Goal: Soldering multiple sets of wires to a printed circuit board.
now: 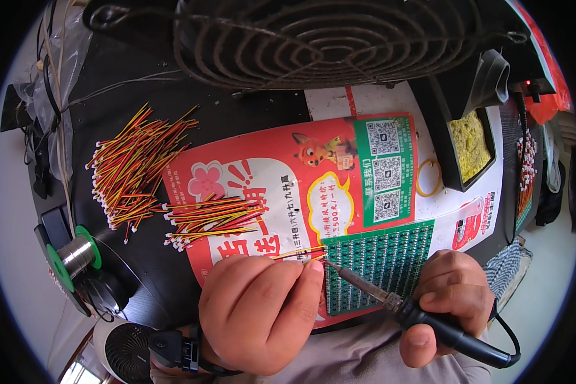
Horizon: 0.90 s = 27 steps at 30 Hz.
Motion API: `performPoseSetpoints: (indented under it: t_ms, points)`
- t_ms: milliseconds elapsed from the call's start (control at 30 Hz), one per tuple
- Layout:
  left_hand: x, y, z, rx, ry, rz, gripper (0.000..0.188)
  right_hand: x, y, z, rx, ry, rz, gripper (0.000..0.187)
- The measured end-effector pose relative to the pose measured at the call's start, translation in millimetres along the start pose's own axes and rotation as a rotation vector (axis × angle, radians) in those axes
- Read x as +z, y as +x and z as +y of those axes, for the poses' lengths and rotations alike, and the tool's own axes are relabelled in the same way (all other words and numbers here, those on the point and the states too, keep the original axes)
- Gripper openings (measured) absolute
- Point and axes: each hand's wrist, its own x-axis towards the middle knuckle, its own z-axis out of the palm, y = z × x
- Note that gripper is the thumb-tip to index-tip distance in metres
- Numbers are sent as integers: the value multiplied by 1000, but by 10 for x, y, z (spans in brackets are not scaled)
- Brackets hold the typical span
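Head camera view is showing a person's two bare hands working low in the frame, over a green circuit board panel (381, 265) that is lying right of centre. At lower centre, the left hand (256, 310) is keeping its fingers curled, thumb and forefinger closing on thin red and yellow wires (299, 253), whose ends are reaching the panel's left edge; the exact pinch is being partly hidden by the knuckles. At lower right, the right hand (451, 297) is gripping a soldering iron (408, 312) by its black handle, fingers wrapping over it and thumb pressing from below. The iron is slanting up and left, its tip pointing at the wire ends by the panel's edge; whether it is touching them cannot be told.

A red printed sheet (249, 168) is lying beneath the panel. On its left part a small bundle of wires (211, 217) is resting, and a larger heap of wires (137, 166) is spreading at upper left, white connectors showing. A solder spool (77, 256) with green flanges is standing at the left. At upper right, a black holder (443, 137) is containing a yellow sponge (470, 147), while a dark fan grille (326, 48) is filling the top centre.
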Motion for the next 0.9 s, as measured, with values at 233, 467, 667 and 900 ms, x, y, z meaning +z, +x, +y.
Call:
performPoseSetpoints:
  t_ms: [233, 467, 667, 900]
  points:
    - [16, -12, -27, 25, 19, 17, 32, -41, 1, 34, -29, 26, -40, 32]
    - [43, -2, -27, 43, 18, 45, 31, 67, -39, 24, -33, 20, 146, 33]
    - [9, -35, -32, 57, 70, 43, 29, 96, -22, 23, -40, 38, 145, 34]
    - [-278, 20, -104, -185, 206, 127, 24, 88, -57, 4, -20, 36, 223, 31]
